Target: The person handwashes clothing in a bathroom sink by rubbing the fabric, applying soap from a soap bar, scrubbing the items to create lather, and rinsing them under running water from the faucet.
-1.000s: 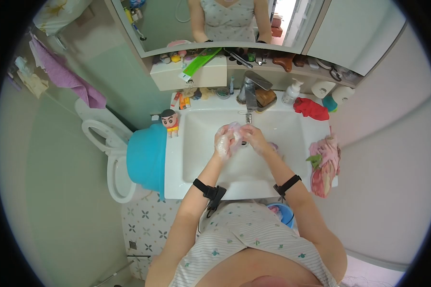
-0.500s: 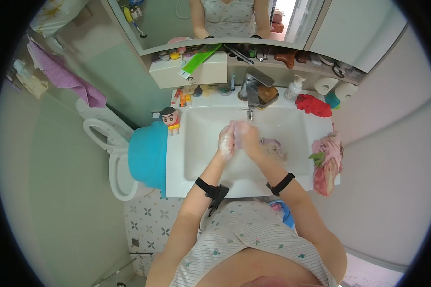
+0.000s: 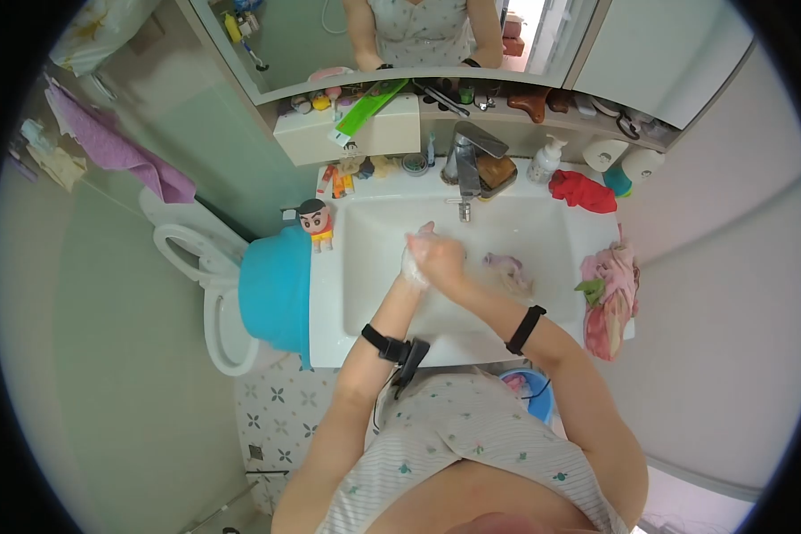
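Note:
Over the white washbasin [image 3: 374,307], my two hands are pressed together, both closed. My left hand [image 3: 414,267], coated in white suds, lies underneath. My right hand [image 3: 442,260] crosses over it, slightly blurred. A small pale pink-lilac cloth is squeezed between them, mostly hidden by the fingers. To the right of my hands, a wet, crumpled lilac-grey cloth [image 3: 509,272] lies on the basin floor. Above the basin hangs the faucet [image 3: 465,173], apart from my hands; I cannot make out any running water.
A pump bottle [image 3: 546,160], a red cloth [image 3: 583,191] and a pile of pink cloths [image 3: 609,289] line the right of the counter. On its left stands a toy figure [image 3: 316,224]. A turquoise tub [image 3: 274,289] is beside the counter, near the toilet [image 3: 230,325].
My right hand has moved left and now lies over my left hand. The cloth that showed between them is mostly covered. The lilac-grey cloth in the basin stays in place.

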A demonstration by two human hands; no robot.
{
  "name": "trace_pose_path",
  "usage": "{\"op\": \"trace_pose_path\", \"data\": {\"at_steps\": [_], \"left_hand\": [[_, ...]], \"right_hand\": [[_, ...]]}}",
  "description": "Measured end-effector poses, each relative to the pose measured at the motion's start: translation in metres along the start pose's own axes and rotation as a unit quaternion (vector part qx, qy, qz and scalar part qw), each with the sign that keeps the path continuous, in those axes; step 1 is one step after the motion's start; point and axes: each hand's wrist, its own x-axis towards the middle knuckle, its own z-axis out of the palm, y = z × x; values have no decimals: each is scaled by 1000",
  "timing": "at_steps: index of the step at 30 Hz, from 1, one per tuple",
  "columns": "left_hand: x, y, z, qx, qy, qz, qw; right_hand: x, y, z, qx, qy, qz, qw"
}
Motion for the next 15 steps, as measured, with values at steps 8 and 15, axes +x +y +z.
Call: {"op": "trace_pose_path", "data": {"at_steps": [8, 15], "left_hand": [[-14, 4, 29, 44, 76, -4, 996], [-4, 0, 22, 118, 72, -5, 990]], "right_hand": [[6, -27, -33, 20, -51, 72, 996], [-7, -26, -28, 12, -8, -17, 1000]]}}
